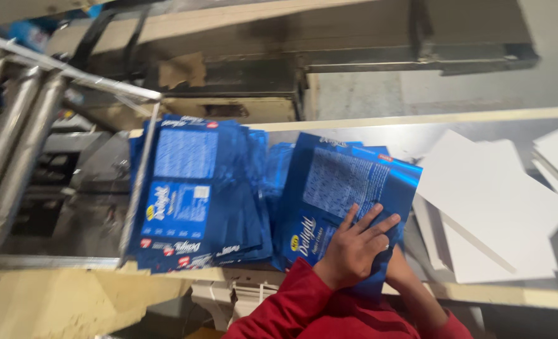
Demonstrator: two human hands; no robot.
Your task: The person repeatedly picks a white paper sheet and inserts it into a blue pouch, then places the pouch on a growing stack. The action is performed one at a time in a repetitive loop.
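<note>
left hand (354, 248) flat, fingers spread, pressing on the blue pouch stack (341, 188) at the table's (480, 125) near edge | right hand (397, 270) mostly hidden under that stack's right side, grip cannot be told | second blue pouch stack (191, 194) lies toward the left end | white sheets (486, 207) toward the right end

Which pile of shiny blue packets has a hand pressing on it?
The right-hand blue pile, beside the white sheets. The left hand lies flat on its top packet. The other blue pile, further left under a metal bar, is untouched.
</note>
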